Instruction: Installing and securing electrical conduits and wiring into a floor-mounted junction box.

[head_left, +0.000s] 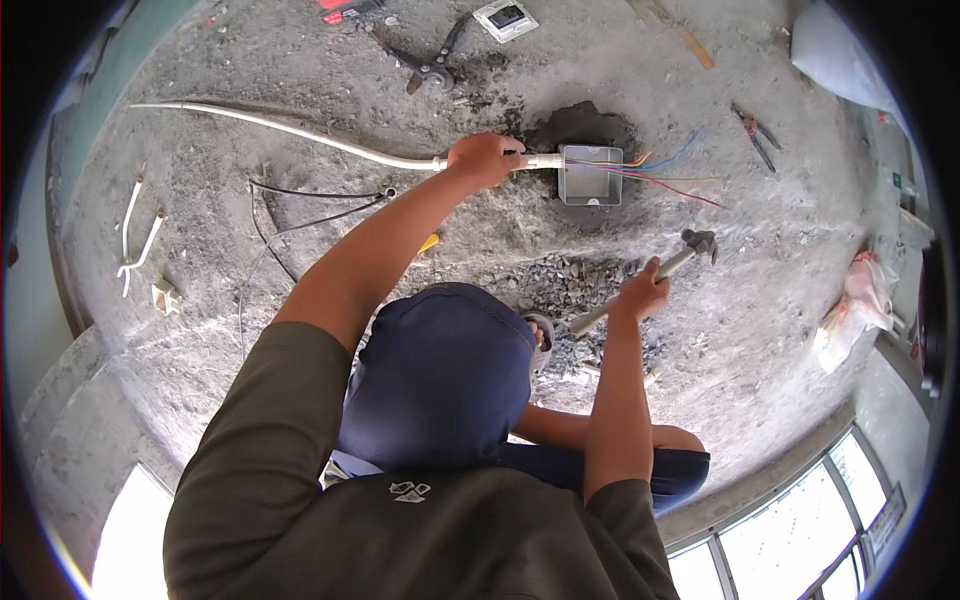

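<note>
My left hand [485, 160] is closed around a white conduit pipe [345, 147] lying along the rough floor. The pipe's right end meets the side of a grey square junction box [590, 203]. Red, blue and orange wires [672, 187] come out of that end, cross the box and fan out to its right. Wet-looking dark mortar borders the box's far edge. In my right hand [643, 292], low on the right, is a hammer [681, 259], gripped by its pale handle with the dark head pointing up and away, apart from the box.
Large cutters [428, 72] and a white switch plate [506, 18] lie at the back. Red-handled pliers [755, 135] rest to the right. Black cable [318, 193] loops on the left. Gravel [570, 283] and my foot are between my arms. A plastic bag [858, 310] sits far right.
</note>
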Demonstrator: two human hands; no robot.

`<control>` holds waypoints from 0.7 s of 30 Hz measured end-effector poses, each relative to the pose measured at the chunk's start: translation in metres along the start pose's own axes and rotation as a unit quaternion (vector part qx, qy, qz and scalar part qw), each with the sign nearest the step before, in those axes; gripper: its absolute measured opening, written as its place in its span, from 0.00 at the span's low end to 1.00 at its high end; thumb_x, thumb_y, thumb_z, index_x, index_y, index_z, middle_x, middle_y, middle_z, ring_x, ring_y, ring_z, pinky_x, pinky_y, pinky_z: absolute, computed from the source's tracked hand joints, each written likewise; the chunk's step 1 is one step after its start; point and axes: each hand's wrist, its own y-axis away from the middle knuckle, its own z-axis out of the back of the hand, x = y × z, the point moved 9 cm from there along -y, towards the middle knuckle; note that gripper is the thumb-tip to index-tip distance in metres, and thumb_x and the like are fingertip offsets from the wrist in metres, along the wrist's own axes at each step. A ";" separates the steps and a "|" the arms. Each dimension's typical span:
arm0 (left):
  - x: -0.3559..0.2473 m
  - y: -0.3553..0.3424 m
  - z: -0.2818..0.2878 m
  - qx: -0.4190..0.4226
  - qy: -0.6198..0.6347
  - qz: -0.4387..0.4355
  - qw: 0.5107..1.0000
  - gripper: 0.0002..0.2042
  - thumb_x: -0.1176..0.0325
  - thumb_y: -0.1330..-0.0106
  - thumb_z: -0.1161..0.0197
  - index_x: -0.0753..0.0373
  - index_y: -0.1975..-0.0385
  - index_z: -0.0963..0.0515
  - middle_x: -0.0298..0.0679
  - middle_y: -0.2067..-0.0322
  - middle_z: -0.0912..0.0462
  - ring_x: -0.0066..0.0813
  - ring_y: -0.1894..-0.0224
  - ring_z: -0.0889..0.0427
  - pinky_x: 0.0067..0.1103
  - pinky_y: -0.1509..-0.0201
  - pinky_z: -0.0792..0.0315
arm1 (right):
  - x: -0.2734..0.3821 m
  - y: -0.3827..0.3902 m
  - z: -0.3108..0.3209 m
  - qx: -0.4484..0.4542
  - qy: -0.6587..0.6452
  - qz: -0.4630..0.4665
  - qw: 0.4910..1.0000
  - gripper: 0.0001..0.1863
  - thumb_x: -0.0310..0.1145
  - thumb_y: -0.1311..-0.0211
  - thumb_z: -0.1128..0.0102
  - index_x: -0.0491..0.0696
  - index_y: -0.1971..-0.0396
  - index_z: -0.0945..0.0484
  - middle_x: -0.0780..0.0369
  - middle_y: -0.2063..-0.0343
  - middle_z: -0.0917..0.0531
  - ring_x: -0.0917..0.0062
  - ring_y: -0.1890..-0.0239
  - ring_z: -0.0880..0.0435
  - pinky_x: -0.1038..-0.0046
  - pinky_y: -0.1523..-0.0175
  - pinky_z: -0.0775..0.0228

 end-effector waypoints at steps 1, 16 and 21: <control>-0.001 -0.001 -0.002 -0.001 0.001 -0.004 1.000 0.17 0.49 0.37 0.44 0.45 0.52 0.21 0.34 0.71 0.16 0.34 0.65 0.17 0.31 0.61 0.26 | -0.006 -0.019 0.015 -0.028 0.078 0.028 0.996 0.23 0.46 0.37 0.45 0.37 0.60 0.25 0.51 0.71 0.20 0.64 0.73 0.19 0.60 0.68 0.29; -0.010 -0.006 0.004 -0.113 -0.078 -0.093 0.986 0.15 0.48 0.36 0.46 0.44 0.56 0.20 0.37 0.64 0.16 0.39 0.60 0.19 0.33 0.56 0.27 | 0.112 0.074 -0.091 0.194 0.239 0.558 0.771 0.25 0.40 0.41 0.43 0.44 0.46 0.32 0.55 0.45 0.28 0.63 0.40 0.33 0.62 0.34 0.46; -0.016 -0.005 0.003 -0.132 -0.071 -0.104 0.983 0.16 0.48 0.36 0.47 0.45 0.56 0.20 0.37 0.63 0.17 0.39 0.59 0.19 0.32 0.56 0.26 | 0.111 0.073 -0.145 0.255 0.362 0.514 0.735 0.33 0.48 0.40 0.44 0.40 0.43 0.36 0.53 0.40 0.34 0.63 0.36 0.38 0.61 0.32 0.50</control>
